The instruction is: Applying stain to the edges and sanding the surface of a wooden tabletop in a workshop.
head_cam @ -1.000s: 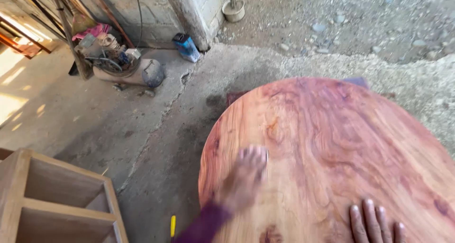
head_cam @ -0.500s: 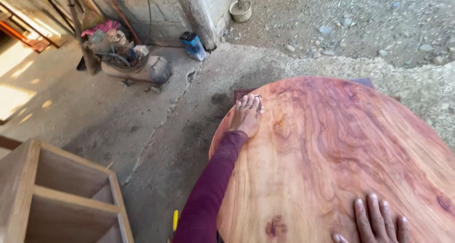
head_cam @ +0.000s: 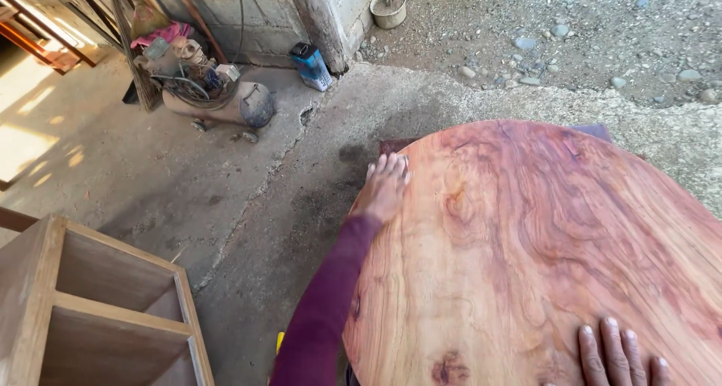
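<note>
the left hand [head_cam: 385, 186] lies flat, fingers spread, on the far left edge of the round wooden tabletop [head_cam: 541, 258], maybe pressing a sanding sheet, but i cannot tell. the right hand [head_cam: 618, 354] rests open on the near edge and holds nothing. the step looks like rubbing the surface; continuing needs even pressure along the rim.

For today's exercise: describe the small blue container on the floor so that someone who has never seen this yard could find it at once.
Start at the grey block wall along the top of the view and follow it right to its corner post. The blue container stands on the concrete at that post's foot, right of the air compressor. It is the only bright blue, boxy thing there, with a dark top.
</note>
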